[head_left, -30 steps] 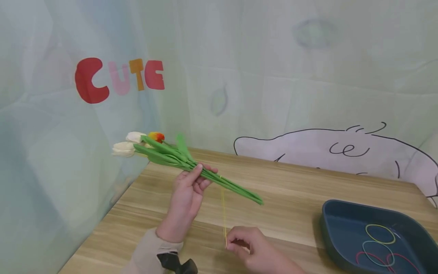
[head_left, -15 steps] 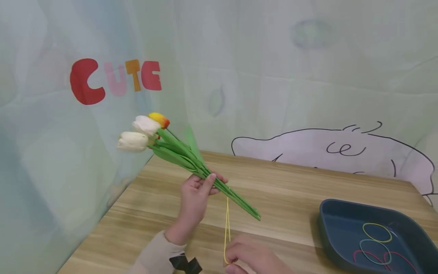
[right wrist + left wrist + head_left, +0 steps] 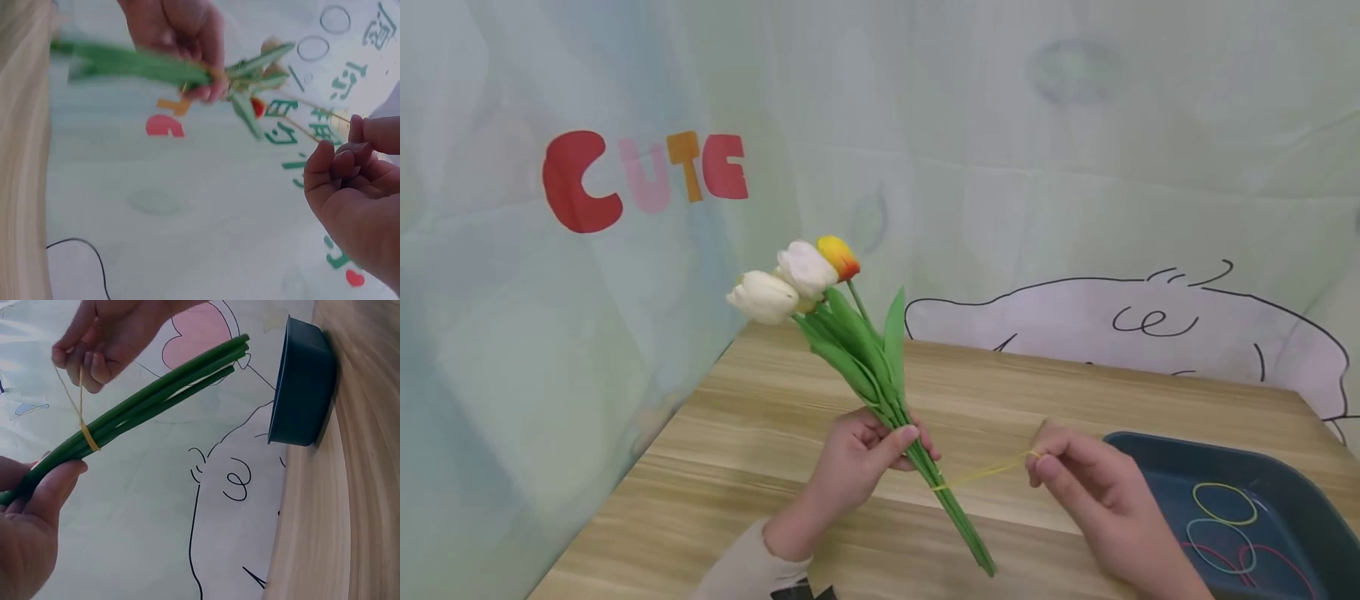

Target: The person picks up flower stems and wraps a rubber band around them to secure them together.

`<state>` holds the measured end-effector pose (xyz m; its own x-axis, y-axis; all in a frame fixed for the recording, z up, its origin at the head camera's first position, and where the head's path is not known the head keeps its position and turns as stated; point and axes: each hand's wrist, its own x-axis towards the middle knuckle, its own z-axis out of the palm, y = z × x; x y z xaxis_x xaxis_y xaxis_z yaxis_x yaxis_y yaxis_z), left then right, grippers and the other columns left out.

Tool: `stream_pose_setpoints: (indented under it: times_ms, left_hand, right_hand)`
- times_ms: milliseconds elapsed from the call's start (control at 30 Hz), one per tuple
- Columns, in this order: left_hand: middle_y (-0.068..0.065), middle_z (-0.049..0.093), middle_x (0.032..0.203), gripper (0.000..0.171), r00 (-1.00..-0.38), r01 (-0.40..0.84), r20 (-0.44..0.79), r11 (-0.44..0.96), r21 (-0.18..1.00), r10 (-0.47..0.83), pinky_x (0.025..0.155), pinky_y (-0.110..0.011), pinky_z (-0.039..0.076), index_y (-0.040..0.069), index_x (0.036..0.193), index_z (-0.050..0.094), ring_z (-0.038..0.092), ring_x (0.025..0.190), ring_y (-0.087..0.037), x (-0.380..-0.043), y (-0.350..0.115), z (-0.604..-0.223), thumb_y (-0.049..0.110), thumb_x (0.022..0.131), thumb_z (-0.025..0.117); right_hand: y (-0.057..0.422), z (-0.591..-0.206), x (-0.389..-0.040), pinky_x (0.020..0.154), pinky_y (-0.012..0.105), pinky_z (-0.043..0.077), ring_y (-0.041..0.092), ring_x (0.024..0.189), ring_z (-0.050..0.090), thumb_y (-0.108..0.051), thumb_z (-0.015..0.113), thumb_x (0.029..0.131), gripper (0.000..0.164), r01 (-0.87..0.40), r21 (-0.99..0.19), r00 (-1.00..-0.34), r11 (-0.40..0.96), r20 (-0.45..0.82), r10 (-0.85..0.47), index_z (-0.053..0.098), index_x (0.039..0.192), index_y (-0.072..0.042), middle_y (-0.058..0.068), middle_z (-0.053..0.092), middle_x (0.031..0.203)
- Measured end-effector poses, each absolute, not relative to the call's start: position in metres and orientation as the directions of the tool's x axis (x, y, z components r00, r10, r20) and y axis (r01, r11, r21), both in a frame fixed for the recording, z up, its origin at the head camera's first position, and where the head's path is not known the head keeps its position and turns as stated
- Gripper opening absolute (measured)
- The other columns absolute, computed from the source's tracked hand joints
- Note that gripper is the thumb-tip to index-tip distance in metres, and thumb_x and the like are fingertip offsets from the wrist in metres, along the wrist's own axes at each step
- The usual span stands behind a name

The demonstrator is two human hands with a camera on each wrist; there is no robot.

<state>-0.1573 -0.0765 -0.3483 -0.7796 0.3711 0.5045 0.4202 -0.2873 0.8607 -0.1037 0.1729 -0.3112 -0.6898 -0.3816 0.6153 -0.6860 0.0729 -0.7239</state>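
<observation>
A bunch of tulips (image 3: 850, 350), with white heads and a yellow-orange one, slants above the table with its stem ends low and to the right. My left hand (image 3: 861, 462) grips the green stems (image 3: 156, 394), thumb across the front. A yellow rubber band (image 3: 985, 472) loops round the stems just below that hand. My right hand (image 3: 1097, 492) pinches the band's free end between thumb and fingertips and holds it stretched out to the right. In the left wrist view the band (image 3: 89, 436) wraps the stems and runs up to the right fingers in two strands.
A dark blue tray (image 3: 1217, 446) stands at the right of the wooden table (image 3: 760, 417), partly behind my right hand. It holds loose rubber bands: yellow (image 3: 1225, 504), teal (image 3: 1221, 546) and red. A printed cloth backdrop (image 3: 1000, 208) rises behind the table.
The right hand has moved up and to the right, pulling the band from hanging below the stems to sideways. The tulips have swung more upright and to the right with the left hand.
</observation>
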Motion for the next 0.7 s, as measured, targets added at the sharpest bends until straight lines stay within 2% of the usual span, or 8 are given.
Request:
stream_pose_setpoints:
  times_ms: [100,200,333,433,633,700]
  left_hand:
    - [-0.042,0.056,0.085,0.032,-0.738,0.373,0.501,-0.345,0.861,0.451,0.071,-0.042,0.061,-0.023,0.095,0.052,0.07,0.082,-0.011,-0.153,-0.076,-0.345,0.008,0.097,0.056]
    - [-0.026,0.066,0.086,0.031,-0.666,0.32,0.541,-0.458,0.829,0.513,0.072,-0.041,0.061,-0.024,0.096,0.047,0.07,0.084,-0.012,-0.15,-0.078,-0.341,0.006,0.098,0.053]
    - [0.0,0.07,0.094,0.014,-0.58,0.21,0.595,-0.604,0.769,0.556,0.076,-0.035,0.06,-0.006,0.101,0.057,0.07,0.088,-0.014,-0.15,-0.083,-0.336,0.004,0.1,0.047]
    - [0.002,0.07,0.096,0.019,-0.573,0.144,0.605,-0.66,0.738,0.552,0.079,-0.031,0.06,0.011,0.106,0.062,0.07,0.09,-0.015,-0.151,-0.088,-0.333,0.004,0.101,0.044]
    - [0.001,0.069,0.097,0.023,-0.612,0.056,0.598,-0.726,0.686,0.517,0.084,-0.03,0.059,0.009,0.107,0.06,0.069,0.092,-0.015,-0.152,-0.097,-0.329,0.003,0.102,0.039]
    - [0.0,0.069,0.097,0.023,-0.639,0.025,0.578,-0.738,0.674,0.507,0.085,-0.029,0.058,0.008,0.107,0.06,0.069,0.092,-0.015,-0.151,-0.098,-0.328,0.003,0.102,0.038]
  right_hand:
    - [0.182,-0.313,-0.115,0.068,0.024,0.045,0.013,0.081,0.051,0.019,0.042,0.093,0.027,-0.682,-0.728,-0.701,0.071,0.623,-0.346,0.057,0.094,-0.003,0.001,0.056,0.084]
    - [0.187,-0.319,-0.128,0.071,0.022,0.046,0.014,0.082,0.052,0.019,0.041,0.092,0.025,-0.691,-0.723,-0.681,0.012,0.645,-0.347,0.057,0.092,0.0,0.002,0.058,0.084]
    - [0.188,-0.33,-0.142,0.072,0.02,0.048,0.014,0.083,0.055,0.018,0.041,0.093,0.024,-0.676,-0.737,-0.678,-0.027,0.635,-0.371,0.058,0.094,0.001,0.003,0.059,0.086]
    - [0.184,-0.336,-0.147,0.07,0.02,0.049,0.013,0.082,0.055,0.015,0.042,0.094,0.023,-0.647,-0.762,-0.701,0.014,0.588,-0.405,0.058,0.095,-0.002,0.002,0.058,0.086]
    - [0.166,-0.35,-0.152,0.068,0.023,0.052,0.014,0.08,0.057,0.005,0.048,0.097,0.016,-0.573,-0.814,-0.746,0.095,0.47,-0.471,0.058,0.094,-0.007,0.003,0.056,0.085]
    - [0.159,-0.354,-0.152,0.069,0.024,0.053,0.013,0.08,0.059,0.001,0.049,0.098,0.012,-0.531,-0.84,-0.769,0.113,0.422,-0.481,0.059,0.094,-0.006,0.0,0.057,0.085]
